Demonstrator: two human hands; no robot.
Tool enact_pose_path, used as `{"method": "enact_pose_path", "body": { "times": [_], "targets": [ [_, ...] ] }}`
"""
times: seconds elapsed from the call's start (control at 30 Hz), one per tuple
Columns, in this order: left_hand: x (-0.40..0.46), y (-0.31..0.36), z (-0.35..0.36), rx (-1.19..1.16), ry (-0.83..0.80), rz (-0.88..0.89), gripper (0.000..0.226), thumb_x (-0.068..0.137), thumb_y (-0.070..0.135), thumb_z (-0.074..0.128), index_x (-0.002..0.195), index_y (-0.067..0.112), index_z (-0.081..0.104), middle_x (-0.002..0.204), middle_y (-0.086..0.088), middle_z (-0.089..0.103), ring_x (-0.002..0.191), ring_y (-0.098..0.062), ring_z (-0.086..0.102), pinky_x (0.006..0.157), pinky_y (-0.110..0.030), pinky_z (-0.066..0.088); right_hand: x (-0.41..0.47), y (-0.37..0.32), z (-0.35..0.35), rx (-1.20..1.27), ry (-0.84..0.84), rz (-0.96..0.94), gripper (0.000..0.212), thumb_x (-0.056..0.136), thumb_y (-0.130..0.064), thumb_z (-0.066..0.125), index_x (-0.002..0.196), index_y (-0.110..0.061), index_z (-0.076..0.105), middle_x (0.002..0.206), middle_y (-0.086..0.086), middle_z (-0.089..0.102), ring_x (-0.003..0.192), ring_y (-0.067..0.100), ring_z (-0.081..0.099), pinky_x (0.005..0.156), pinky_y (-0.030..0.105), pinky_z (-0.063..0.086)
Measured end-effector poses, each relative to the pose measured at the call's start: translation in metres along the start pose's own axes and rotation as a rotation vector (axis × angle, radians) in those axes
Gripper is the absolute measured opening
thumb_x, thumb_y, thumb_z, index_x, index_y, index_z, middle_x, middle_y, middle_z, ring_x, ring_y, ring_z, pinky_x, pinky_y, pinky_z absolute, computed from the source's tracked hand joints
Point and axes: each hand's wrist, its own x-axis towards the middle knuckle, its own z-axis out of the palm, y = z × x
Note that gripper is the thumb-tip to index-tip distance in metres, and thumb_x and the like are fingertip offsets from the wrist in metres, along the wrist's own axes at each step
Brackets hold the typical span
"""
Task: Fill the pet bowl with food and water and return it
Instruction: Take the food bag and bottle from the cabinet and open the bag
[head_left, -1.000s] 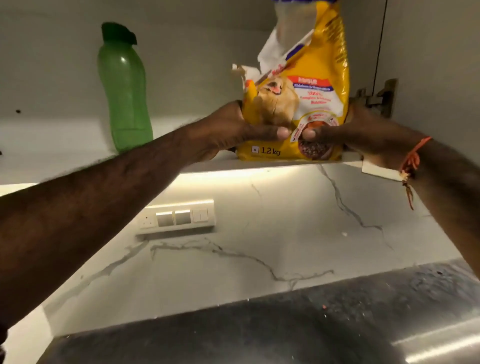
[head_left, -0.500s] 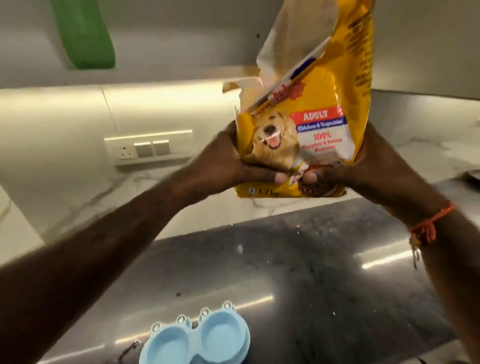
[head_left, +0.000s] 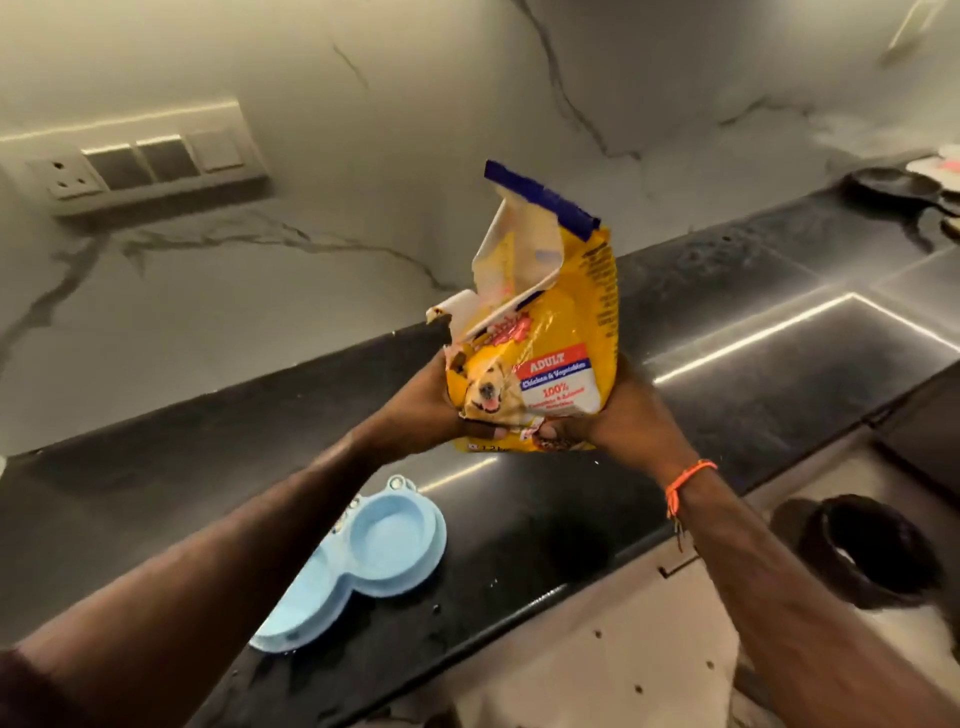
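A yellow dog food bag (head_left: 561, 338) with a torn open top stands upright in the air above the black counter. My left hand (head_left: 426, 400) grips its lower left side and my right hand (head_left: 613, 415) grips its lower right side. A light blue double pet bowl (head_left: 384, 551) lies on the counter below and to the left of the bag. Both of its wells look empty, and my left forearm covers part of the left well.
The black counter (head_left: 727, 405) runs along a white marble wall with a switch panel (head_left: 135, 166). Dark pans (head_left: 893, 187) sit at the far right. A dark round object (head_left: 872, 551) lies on the floor right of the counter's front edge.
Both hands have brought the bag down from the upper shelf to just above the counter. The view has tilted down, so the green bottle is gone from sight and the blue bowl shows.
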Motion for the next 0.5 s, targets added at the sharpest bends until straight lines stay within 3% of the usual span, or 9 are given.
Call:
{"method": "enact_pose_path", "body": {
  "times": [0.17, 0.27, 0.37, 0.5],
  "targets": [
    [-0.001, -0.052, 0.031, 0.059, 0.03, -0.112, 0.093, 0.071, 0.009, 0.095, 0.149, 0.015, 0.045, 0.138, -0.002, 0.067, 0.126, -0.017, 0.066, 0.111, -0.044, 0.051, -0.014, 0.057, 0.031, -0.021, 0.019, 0.114, 0.1, 0.05, -0.03, 0.104, 0.134, -0.024, 0.05, 0.112, -0.005, 0.074, 0.097, 0.012, 0.072, 0.087, 0.032, 0.057],
    [-0.004, -0.077, 0.044, 0.173, 0.023, -0.169, 0.094, 0.067, 0.022, 0.098, 0.146, 0.021, 0.046, 0.137, 0.002, 0.066, 0.124, -0.015, 0.065, 0.113, -0.047, 0.048, -0.022, 0.09, 0.05, -0.036, -0.026, 0.179, 0.088, 0.057, -0.022, 0.101, 0.129, -0.024, 0.05, 0.106, -0.006, 0.072, 0.098, 0.015, 0.072, 0.089, 0.034, 0.057],
    [-0.006, -0.094, 0.05, 0.245, -0.005, -0.177, 0.082, 0.064, 0.032, 0.098, 0.131, 0.037, 0.05, 0.12, 0.019, 0.067, 0.105, 0.005, 0.064, 0.11, -0.04, 0.05, -0.026, 0.112, 0.061, -0.036, -0.068, 0.226, 0.077, 0.064, -0.019, 0.095, 0.123, -0.034, 0.048, 0.101, -0.019, 0.067, 0.092, -0.002, 0.065, 0.088, 0.028, 0.055],
    [0.003, -0.098, 0.047, 0.28, -0.037, -0.187, 0.086, 0.07, 0.031, 0.096, 0.142, 0.025, 0.048, 0.135, 0.004, 0.066, 0.121, -0.017, 0.064, 0.112, -0.046, 0.049, -0.02, 0.119, 0.062, -0.037, -0.085, 0.228, 0.076, 0.065, -0.018, 0.093, 0.12, -0.039, 0.046, 0.099, -0.025, 0.063, 0.091, -0.011, 0.06, 0.085, 0.02, 0.05]
  ]
}}
